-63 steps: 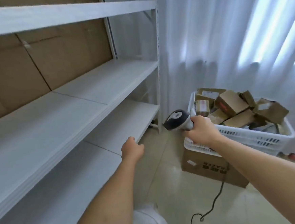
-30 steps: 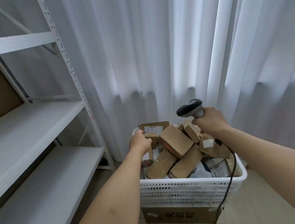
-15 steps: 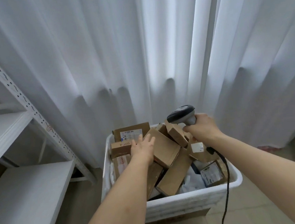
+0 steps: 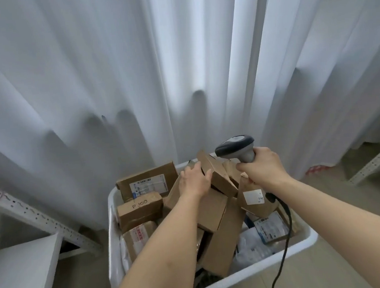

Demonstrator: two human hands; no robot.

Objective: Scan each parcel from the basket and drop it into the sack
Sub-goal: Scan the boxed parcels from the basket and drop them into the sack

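- Many brown cardboard parcels crowd a white plastic basket [image 4: 306, 242]; left hand [image 4: 195, 182] grasps a small flat box [image 4: 216, 173] atop the pile.
- Right hand [image 4: 262, 170] clenches a grey corded scanner [image 4: 236, 148]; pleated white curtain [image 4: 133, 68] hangs behind.

Brown cardboard parcels [image 4: 212, 212] heaped askew in the white basket [image 4: 306, 243]
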